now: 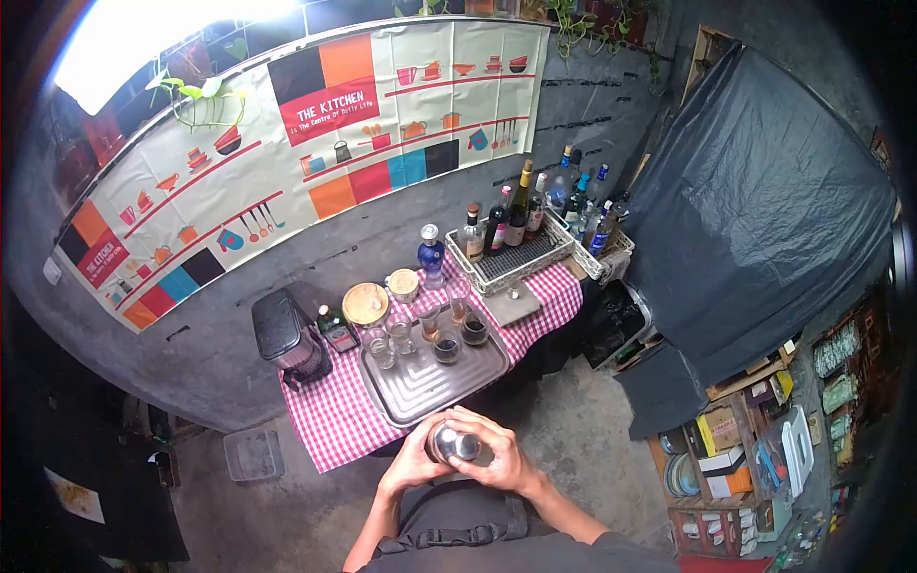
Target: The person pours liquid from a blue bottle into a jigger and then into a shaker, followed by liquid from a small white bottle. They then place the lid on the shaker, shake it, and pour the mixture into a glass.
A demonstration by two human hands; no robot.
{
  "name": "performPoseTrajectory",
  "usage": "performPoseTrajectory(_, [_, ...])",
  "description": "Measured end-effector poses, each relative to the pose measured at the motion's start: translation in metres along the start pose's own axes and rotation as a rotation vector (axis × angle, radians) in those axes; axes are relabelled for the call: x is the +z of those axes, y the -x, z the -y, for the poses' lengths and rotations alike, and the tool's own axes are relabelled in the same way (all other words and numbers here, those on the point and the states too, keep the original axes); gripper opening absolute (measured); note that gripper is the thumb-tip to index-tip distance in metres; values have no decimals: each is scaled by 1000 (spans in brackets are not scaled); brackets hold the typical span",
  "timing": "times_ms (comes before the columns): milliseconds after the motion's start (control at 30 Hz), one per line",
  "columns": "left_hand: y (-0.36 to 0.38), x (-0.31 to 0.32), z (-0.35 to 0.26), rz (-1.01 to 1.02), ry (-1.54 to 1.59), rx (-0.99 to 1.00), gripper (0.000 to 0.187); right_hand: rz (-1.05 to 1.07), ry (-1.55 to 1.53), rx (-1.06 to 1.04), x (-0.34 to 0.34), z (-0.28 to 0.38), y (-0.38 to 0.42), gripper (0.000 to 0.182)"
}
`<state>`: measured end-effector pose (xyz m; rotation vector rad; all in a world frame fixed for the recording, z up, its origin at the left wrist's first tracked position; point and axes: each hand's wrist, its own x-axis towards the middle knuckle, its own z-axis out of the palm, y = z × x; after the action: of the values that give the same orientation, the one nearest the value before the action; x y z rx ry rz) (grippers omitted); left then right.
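Note:
Both hands are wrapped around a shiny metal shaker (456,443), close to the body and just in front of the table edge. My left hand (416,460) grips its left side, and my right hand (502,460) closes round its right side. Beyond them a metal tray (411,404) lies on a red checked cloth (325,432). Several glasses stand on the tray, among them a clear glass (382,352) and a glass with dark contents (446,347). Behind the tray is a blue bottle (432,258).
A white wire basket (521,266) holds several bottles at the table's back right. A black bin (289,329) and a dark green bottle (336,329) stand at the left. Round wooden lids (366,304) sit behind the tray. A clear plastic box (254,453) lies on the floor.

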<state>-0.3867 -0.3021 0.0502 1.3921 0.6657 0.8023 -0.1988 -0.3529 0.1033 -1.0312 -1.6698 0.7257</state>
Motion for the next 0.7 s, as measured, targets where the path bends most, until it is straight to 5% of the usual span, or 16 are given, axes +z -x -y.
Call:
performPoseTrajectory(100, [5, 2, 3, 80, 197, -107, 76, -28, 77, 65, 0, 2, -9, 51])
performPoseTrajectory(167, [2, 1, -3, 35, -50, -34, 75, -92, -88, 340, 0, 2, -9, 50])
performPoseTrajectory(233, [0, -5, -14, 14, -90, -31, 77, -91, -154, 373, -2, -1, -1, 50])
performPoseTrajectory(300, [0, -10, -20, 35, -142, 22, 79, -62, -80, 128, 0, -4, 4, 51])
performPoseTrajectory(433, [4, 1, -10, 16, 9, 34, 72, 50, 31, -43, 1, -1, -1, 54])
performPoseTrajectory(500, [6, 1, -10, 87, 131, -82, 71, 13, 59, 51, 1, 1, -8, 52])
performPoseTrajectory(600, [4, -5, -12, 34, -80, -60, 77, -57, -156, 377, 0, -1, -5, 51])
performPoseTrajectory(700, [3, -21, -2, 23, -164, 33, 79, -77, -112, 219, 5, -6, 4, 51])
